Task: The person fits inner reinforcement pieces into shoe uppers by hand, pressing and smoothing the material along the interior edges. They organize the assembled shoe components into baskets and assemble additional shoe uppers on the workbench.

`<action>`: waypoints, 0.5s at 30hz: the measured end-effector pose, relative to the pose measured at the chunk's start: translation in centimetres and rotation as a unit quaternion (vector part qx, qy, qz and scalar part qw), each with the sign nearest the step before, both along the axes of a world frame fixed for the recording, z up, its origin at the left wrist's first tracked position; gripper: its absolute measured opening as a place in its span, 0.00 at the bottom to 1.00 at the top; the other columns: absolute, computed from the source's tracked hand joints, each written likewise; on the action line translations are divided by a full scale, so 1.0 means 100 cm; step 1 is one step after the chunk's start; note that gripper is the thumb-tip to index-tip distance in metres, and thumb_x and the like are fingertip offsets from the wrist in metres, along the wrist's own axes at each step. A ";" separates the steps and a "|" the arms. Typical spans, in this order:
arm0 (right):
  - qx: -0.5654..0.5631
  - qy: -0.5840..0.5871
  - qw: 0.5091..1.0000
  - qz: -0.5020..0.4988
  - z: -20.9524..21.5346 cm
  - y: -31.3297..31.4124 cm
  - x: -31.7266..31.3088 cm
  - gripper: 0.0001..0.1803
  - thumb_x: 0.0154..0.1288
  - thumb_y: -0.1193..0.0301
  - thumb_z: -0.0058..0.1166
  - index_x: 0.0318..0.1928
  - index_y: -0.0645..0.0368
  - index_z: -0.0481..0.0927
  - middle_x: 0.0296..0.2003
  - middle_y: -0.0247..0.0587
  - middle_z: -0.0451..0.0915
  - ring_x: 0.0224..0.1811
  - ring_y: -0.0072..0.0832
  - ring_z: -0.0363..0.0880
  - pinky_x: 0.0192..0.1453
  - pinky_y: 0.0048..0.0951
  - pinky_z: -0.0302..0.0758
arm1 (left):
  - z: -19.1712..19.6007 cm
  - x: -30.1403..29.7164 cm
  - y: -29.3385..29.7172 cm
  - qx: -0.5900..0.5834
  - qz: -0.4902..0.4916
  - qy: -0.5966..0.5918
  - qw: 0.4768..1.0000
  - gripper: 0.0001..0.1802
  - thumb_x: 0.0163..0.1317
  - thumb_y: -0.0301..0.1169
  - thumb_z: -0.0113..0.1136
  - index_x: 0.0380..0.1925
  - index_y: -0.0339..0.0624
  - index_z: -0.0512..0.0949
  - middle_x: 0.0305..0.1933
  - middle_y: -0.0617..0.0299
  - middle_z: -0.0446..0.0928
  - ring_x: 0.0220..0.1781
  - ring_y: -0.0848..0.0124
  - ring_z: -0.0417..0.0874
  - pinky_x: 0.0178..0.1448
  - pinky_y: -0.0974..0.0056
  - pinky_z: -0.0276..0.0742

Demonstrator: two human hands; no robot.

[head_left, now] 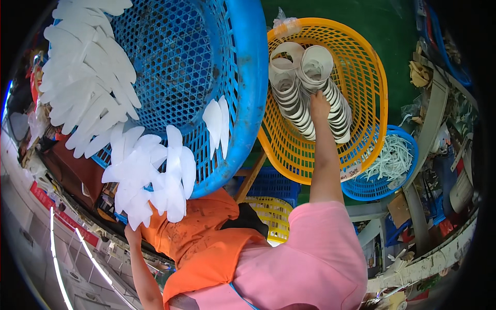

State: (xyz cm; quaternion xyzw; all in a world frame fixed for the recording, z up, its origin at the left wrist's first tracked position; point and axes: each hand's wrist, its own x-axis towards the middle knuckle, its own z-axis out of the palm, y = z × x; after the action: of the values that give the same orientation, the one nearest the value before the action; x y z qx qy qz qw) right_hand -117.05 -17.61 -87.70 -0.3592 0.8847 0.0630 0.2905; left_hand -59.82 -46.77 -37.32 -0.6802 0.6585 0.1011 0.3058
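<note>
My right hand [320,107] reaches into an orange-yellow plastic basket [369,57]. Its fingers are closed at the edge of a stack of curved white pieces [338,111], pinching the rim of one near the top. A second, similar stack [289,95] leans alongside it on the left. My left hand [133,236] is low beside the large blue basket [251,98], just under a heap of flat white rounded pieces [142,191]. Those pieces hide its fingers, so its grip does not show. More flat white strips [90,77] overlap along the blue basket's left side.
Two loose white pieces [217,126] lie against the blue basket's right inner wall. A smaller blue basket [380,191] holds a tangle of pale strips [395,157]. A yellow crate [276,212] sits below, near my orange apron [206,227]. Grey metal framing [431,119] stands at the right.
</note>
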 end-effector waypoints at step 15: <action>0.003 0.083 0.986 0.143 -0.034 0.010 -0.001 0.03 0.56 0.77 0.52 0.31 0.56 0.77 0.34 0.41 0.75 0.34 0.36 0.78 0.32 0.36 0.77 | 0.002 0.005 0.003 0.017 0.080 -0.006 0.997 0.15 0.58 0.33 0.58 0.40 0.32 0.78 0.33 0.45 0.81 0.37 0.49 0.82 0.39 0.56 0.74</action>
State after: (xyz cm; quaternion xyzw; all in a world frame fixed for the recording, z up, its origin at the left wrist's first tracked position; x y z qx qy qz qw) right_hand -117.10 -16.65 -91.05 -0.4745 0.8452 0.1361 0.2047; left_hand -59.36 -46.43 -37.11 -0.7255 0.5987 0.1328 0.3123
